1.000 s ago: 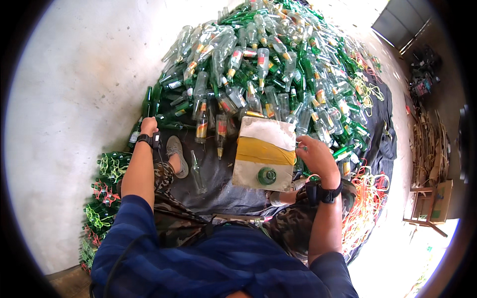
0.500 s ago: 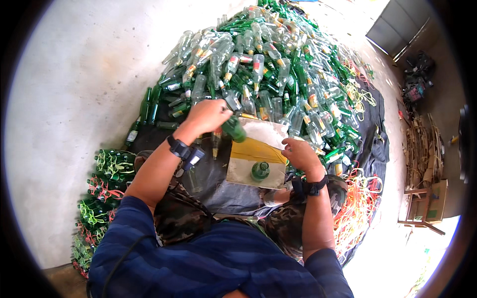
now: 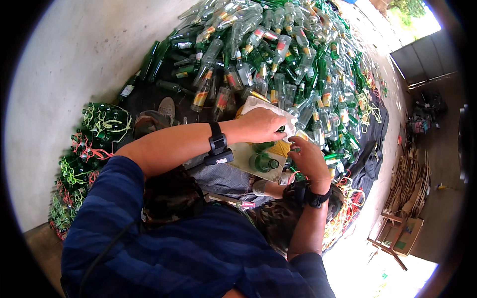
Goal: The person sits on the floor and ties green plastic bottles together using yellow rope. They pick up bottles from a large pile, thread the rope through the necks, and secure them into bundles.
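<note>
Clamping the left hand (image 3: 258, 124) on a green glass bottle (image 3: 264, 147) over a yellow-banded board (image 3: 240, 155), just beside a second, upright bottle (image 3: 259, 162) at six o'clock; curling the right hand (image 3: 309, 157) near three o'clock, being unable to tell whether around anything; facing a glass-bottle heap (image 3: 282, 49) at one o'clock, with string-tied bottle bundles (image 3: 106, 121) at nine
</note>
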Demonstrator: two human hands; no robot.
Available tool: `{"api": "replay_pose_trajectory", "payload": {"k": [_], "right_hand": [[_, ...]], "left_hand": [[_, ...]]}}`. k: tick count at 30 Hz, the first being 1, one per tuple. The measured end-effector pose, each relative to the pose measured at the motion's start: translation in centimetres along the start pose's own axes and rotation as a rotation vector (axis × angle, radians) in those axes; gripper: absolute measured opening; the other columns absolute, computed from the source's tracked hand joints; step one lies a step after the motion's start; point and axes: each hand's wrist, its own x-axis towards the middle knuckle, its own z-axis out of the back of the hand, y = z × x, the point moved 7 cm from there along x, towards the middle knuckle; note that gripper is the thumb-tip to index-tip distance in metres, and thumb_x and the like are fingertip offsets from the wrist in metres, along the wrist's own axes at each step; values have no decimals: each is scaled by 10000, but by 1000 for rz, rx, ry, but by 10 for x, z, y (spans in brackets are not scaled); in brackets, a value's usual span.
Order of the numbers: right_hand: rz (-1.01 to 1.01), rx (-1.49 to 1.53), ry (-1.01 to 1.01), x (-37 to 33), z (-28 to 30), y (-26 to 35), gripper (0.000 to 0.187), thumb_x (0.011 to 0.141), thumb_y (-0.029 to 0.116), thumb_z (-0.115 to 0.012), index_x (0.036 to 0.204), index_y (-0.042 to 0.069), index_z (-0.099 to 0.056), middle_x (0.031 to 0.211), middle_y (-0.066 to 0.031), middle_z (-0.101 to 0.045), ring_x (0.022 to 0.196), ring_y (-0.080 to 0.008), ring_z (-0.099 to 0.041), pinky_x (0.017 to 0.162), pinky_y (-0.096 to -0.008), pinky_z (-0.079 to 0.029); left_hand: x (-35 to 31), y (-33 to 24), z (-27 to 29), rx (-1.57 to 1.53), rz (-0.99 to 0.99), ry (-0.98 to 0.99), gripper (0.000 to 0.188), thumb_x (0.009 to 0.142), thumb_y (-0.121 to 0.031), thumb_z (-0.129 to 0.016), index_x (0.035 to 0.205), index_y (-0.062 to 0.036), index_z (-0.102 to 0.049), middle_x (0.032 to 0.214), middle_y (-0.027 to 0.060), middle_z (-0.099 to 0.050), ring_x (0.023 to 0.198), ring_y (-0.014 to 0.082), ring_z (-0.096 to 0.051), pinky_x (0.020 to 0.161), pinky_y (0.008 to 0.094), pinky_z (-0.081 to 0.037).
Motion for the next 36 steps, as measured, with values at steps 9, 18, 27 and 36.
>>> {"api": "replay_pose_trajectory", "payload": {"k": [9, 18, 27, 36], "right_hand": [[-12, -11, 6, 3, -6, -14, 409, 882, 185, -732, 1269, 66, -672, 1064, -166, -764, 1042, -386, -707, 897, -474, -552], [-13, -16, -4, -1, -9, -20, 414, 862, 194, -730, 1248, 54, -677, 1056, -180, -760, 1017, -401, -708, 882, -476, -561], [34, 12, -26, -1, -9, -14, 383, 876, 194, -711, 1230, 51, -682, 1041, -187, -758, 1004, -405, -711, 873, -482, -562], [8, 10, 8, 2, -13, -14, 397, 873, 189, -731, 1244, 54, -692, 1045, -180, -761, 1020, -389, -714, 895, -467, -561]], "left_hand": [[13, -13, -16, -40, -39, 70, 387, 913, -389, -756, 907, -35, -601, 693, 192, -657, 685, 421, -668, 643, 522, -508], [3, 0, -32, -193, -23, 344, 444, 864, -272, -810, 1221, -47, -671, 969, 205, -741, 916, 401, -716, 817, 474, -552], [-7, 14, -43, -139, 38, 416, 549, 856, -187, -789, 1371, -94, -625, 924, 170, -745, 899, 396, -718, 801, 495, -553], [-29, 47, -52, 228, 52, 499, 469, 850, -216, -738, 1303, -113, -673, 995, 154, -754, 954, 398, -722, 818, 510, -574]]}}
